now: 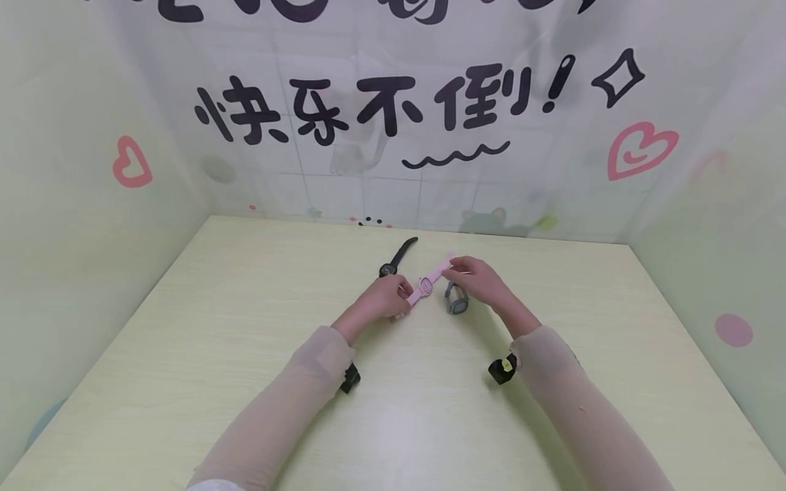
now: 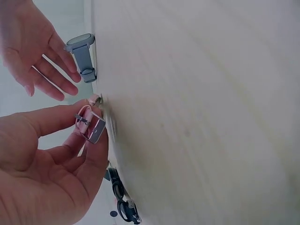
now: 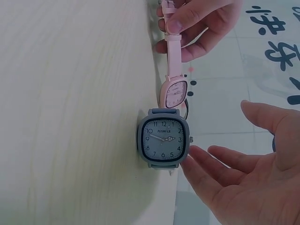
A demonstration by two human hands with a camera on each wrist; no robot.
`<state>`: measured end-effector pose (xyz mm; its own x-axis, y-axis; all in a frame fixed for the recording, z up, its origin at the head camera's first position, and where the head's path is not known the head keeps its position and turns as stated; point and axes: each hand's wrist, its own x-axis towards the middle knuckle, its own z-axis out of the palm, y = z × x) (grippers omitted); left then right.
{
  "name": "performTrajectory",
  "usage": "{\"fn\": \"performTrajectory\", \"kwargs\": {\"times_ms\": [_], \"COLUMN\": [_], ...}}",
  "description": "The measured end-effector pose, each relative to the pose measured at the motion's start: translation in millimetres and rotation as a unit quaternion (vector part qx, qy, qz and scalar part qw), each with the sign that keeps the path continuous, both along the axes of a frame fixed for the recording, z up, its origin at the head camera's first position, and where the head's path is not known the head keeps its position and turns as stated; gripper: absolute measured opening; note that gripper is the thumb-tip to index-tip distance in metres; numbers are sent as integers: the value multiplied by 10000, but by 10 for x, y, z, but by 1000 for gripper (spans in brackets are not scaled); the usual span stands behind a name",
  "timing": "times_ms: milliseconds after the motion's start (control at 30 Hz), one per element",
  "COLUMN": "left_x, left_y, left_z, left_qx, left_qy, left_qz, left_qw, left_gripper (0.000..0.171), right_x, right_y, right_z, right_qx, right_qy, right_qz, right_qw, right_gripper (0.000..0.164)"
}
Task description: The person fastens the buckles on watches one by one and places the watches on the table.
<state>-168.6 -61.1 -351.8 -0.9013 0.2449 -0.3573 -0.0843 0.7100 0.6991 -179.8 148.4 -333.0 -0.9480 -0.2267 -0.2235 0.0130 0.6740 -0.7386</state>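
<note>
A pink wristwatch (image 1: 426, 286) lies stretched out at a slant toward the back of the table. My left hand (image 1: 385, 297) pinches its buckle-end strap between thumb and fingers, as the left wrist view shows at the buckle (image 2: 85, 120). Over at the far end of the pink strap is my right hand (image 1: 477, 278), fingers extended and apart, with nothing held in it. Right beside its fingertips a grey-blue wristwatch (image 3: 164, 138) stands with its strap looped; whether they touch it I cannot tell. Beyond my left hand lies a black wristwatch (image 1: 388, 269), strap pointing to the back.
The pale wooden table (image 1: 245, 327) bears all three watches. Behind it hangs a white printed curtain (image 1: 368, 184), close to the black watch's strap. Dark camera mounts sit under both wrists, the right one (image 1: 503, 369) near the tabletop.
</note>
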Motion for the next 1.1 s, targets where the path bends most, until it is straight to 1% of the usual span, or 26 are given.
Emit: {"fn": "performTrajectory", "kwargs": {"times_ms": [200, 467, 633, 833, 1100], "left_x": [-6, -11, -7, -1, -5], "left_y": [-3, 2, 0, -13, -41], "left_z": [17, 45, 72, 109, 123], "left_qx": [162, 209, 321, 312, 399], "left_qy": [-25, 121, 174, 207, 255], "left_qz": [24, 52, 72, 72, 123], "left_qw": [9999, 9997, 9993, 9993, 9988], "left_gripper": [30, 28, 28, 28, 27], "right_x": [17, 44, 64, 76, 98], "right_y": [23, 28, 26, 20, -2], "right_z": [-7, 6, 19, 23, 29], "right_qx": [21, -12, -27, -56, -115], "right_qy": [67, 48, 42, 60, 68], "right_qz": [45, 59, 58, 82, 104], "right_qw": [10000, 10000, 10000, 9999, 9999], "right_gripper": [58, 58, 58, 58, 58]}}
